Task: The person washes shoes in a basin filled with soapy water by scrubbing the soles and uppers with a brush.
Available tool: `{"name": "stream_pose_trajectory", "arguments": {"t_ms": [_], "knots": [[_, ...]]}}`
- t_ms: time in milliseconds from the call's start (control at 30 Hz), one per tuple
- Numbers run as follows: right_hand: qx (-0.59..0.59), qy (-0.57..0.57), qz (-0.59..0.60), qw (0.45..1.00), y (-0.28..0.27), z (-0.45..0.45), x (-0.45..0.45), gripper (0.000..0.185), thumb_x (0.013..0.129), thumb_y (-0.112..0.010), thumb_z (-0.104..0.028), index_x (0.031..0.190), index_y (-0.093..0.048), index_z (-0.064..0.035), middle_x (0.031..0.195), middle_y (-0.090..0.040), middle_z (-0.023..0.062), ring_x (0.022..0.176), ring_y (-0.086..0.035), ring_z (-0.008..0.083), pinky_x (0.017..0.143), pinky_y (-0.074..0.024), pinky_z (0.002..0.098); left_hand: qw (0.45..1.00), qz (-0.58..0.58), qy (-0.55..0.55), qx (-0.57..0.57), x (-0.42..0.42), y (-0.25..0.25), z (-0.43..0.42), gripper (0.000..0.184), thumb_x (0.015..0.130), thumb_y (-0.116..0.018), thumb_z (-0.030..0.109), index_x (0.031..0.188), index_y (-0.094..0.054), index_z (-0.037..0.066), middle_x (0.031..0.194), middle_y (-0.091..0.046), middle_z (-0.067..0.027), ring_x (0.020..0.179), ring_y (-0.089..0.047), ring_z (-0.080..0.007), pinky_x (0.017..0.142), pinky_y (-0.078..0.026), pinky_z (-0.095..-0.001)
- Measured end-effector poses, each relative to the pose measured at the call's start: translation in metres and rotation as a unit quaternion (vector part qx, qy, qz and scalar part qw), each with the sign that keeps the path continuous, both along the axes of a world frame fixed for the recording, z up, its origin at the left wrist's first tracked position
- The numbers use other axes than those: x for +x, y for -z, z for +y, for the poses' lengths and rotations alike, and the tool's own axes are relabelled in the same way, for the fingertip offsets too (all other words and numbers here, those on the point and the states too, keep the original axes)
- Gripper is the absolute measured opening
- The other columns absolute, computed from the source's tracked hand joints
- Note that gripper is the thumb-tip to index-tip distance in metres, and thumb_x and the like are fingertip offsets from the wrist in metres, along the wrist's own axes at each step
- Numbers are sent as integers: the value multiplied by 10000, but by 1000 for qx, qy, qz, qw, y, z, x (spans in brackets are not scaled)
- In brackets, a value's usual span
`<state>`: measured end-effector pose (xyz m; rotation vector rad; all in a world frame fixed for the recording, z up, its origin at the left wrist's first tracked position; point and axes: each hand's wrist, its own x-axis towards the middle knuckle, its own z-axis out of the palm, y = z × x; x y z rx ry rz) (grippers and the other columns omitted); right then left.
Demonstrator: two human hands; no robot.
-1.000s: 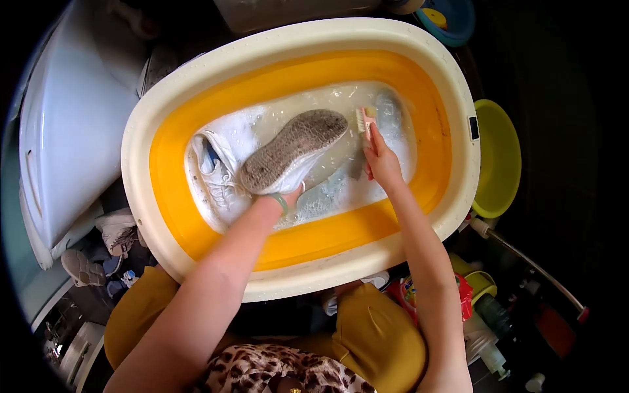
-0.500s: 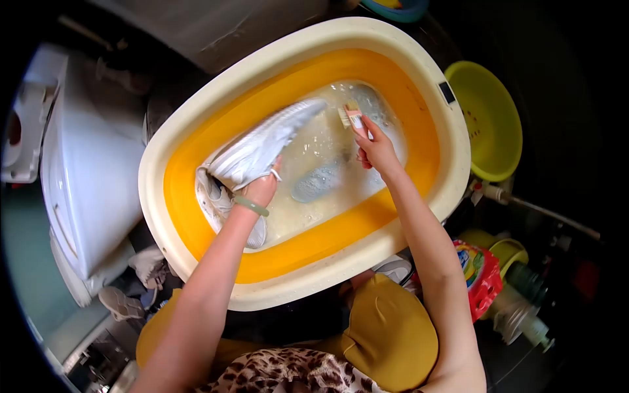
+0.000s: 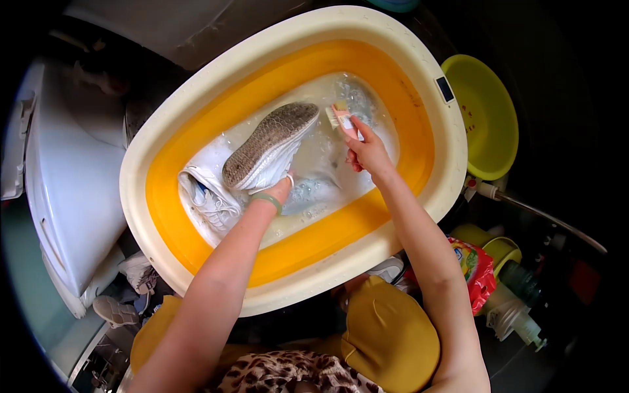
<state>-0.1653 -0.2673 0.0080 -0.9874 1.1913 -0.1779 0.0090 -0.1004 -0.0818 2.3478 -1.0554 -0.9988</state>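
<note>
My left hand [image 3: 280, 190] grips a white sneaker [image 3: 272, 147] by its upper, with the grey-brown patterned sole turned up; the fingers are partly hidden under the shoe. In my right hand [image 3: 368, 150] is a pink scrub brush [image 3: 346, 121], its pale bristles facing the shoe's toe, a small gap apart. Both hands are over a yellow and cream tub [image 3: 301, 267] holding cloudy, sudsy water [image 3: 314, 203]. Another white sneaker [image 3: 213, 200] lies at the tub's left side, partly in the water.
A lime-green basin [image 3: 488, 131] stands beyond the tub's right rim. Lower right are a red detergent bag [image 3: 477, 278] and a clear bottle [image 3: 524, 324]. On the left are a white toilet-like fixture [image 3: 82, 190] and several shoes [image 3: 116, 311] on the floor.
My left hand has turned the sneaker over, so its sole now faces up rather than its white side. The brush in my right hand has moved slightly left.
</note>
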Motion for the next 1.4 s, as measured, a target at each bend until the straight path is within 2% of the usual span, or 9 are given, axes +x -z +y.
{"name": "stream_pose_trajectory", "arguments": {"t_ms": [233, 400, 533, 633, 933, 1100, 1200, 1333, 1400], "knots": [[20, 34, -20, 999, 2, 0, 2, 579, 864, -511, -94, 1393, -286, -164, 567, -484, 14, 423, -440, 110, 382, -339, 251, 984, 33, 77, 157, 12, -55, -33, 572, 937, -209, 425, 1337, -354, 43, 1377, -355, -180, 1296, -305, -303, 1103, -158, -387], [12, 34, -39, 999, 4, 3, 3, 584, 861, -509, -85, 1395, -279, -138, 569, -473, 24, 419, -428, 112, 377, -346, 257, 952, -65, 232, 191, 39, -81, -26, 449, 957, -301, 315, 1249, -442, 5, 1035, -580, -266, 979, -554, -393, 910, -403, -438], [11, 57, -56, 997, -3, -2, 3, 571, 870, -516, -100, 1391, -288, -156, 572, -478, 19, 420, -434, 110, 380, -339, 254, 945, -200, 259, -14, 45, -115, -14, 374, 946, -356, 266, 1184, -530, 35, 1100, -568, -228, 1001, -538, -379, 922, -380, -418], [18, 71, -54, 996, 1, -1, 2, 561, 874, -520, -103, 1386, -300, -169, 568, -483, 15, 425, -446, 110, 382, -334, 246, 986, -87, 58, -134, 37, -126, -14, 347, 930, -411, 213, 1159, -526, -20, 1126, -553, -227, 1064, -503, -349, 937, -367, -403], [24, 38, -48, 998, -5, 3, 6, 570, 870, -518, -92, 1390, -292, -154, 569, -479, 15, 438, -440, 106, 387, -333, 244, 972, -186, 127, 72, 5, -55, -6, 422, 873, -418, 247, 1225, -471, 20, 1272, -462, -195, 1181, -415, -360, 1015, -298, -417], [40, 37, -49, 997, 0, 4, 7, 578, 861, -525, -89, 1388, -294, -143, 568, -476, 14, 444, -445, 104, 388, -336, 243, 984, -158, 83, -11, 7, -22, -1, 365, 833, -486, 283, 1134, -553, 88, 1184, -526, -186, 1085, -481, -374, 958, -356, -422], [43, 40, -45, 997, 5, 4, 7, 572, 860, -518, -82, 1386, -299, -138, 565, -471, 10, 444, -445, 103, 386, -339, 241, 938, -316, 120, -77, 6, -21, -6, 357, 872, -457, 311, 1135, -544, 86, 1127, -563, -190, 1034, -518, -374, 946, -368, -429], [0, 45, -52, 998, -2, 2, 6, 572, 858, -513, -74, 1386, -302, -141, 566, -472, 12, 435, -436, 99, 377, -340, 246, 960, -71, 151, 224, 17, -75, -30, 479, 946, -366, 377, 971, -596, -42, 855, -638, -208, 845, -600, -365, 821, -445, -405], [-23, 57, -73, 995, -6, 1, 8, 573, 857, -512, -72, 1386, -303, -143, 568, -476, 14, 429, -432, 98, 372, -340, 248, 971, 120, -158, -135, 26, -103, -34, 508, 942, -405, 368, 867, -605, -92, 794, -644, -194, 782, -617, -300, 737, -469, -352]]}}
